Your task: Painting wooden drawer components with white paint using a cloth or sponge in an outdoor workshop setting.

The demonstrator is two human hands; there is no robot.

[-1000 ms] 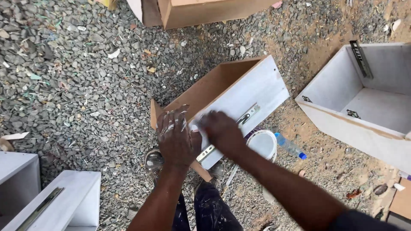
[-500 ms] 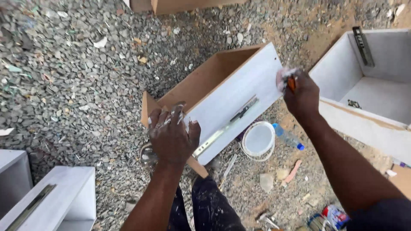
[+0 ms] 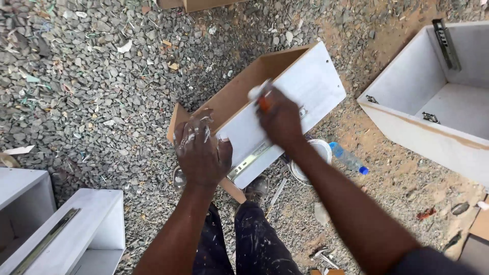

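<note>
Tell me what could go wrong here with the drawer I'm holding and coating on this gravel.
The drawer box stands tilted on loose gravel, steadied only by the left hand, so it might slip. The right hand works its orange-handled tool near the metal slide rail, which could get smeared. The white tub and plastic bottle lie close under the right arm and could be knocked.

Drawer box [image 3: 305,86] on its side on the gravel, tilted, white painted panel facing up, bare brown board inside open toward the far left. Metal slide rail [image 3: 249,160] runs along its near edge. Small orange-handled tool [image 3: 261,98] with a white-smeared tip, blurred, lies against the white panel's upper edge.
</note>
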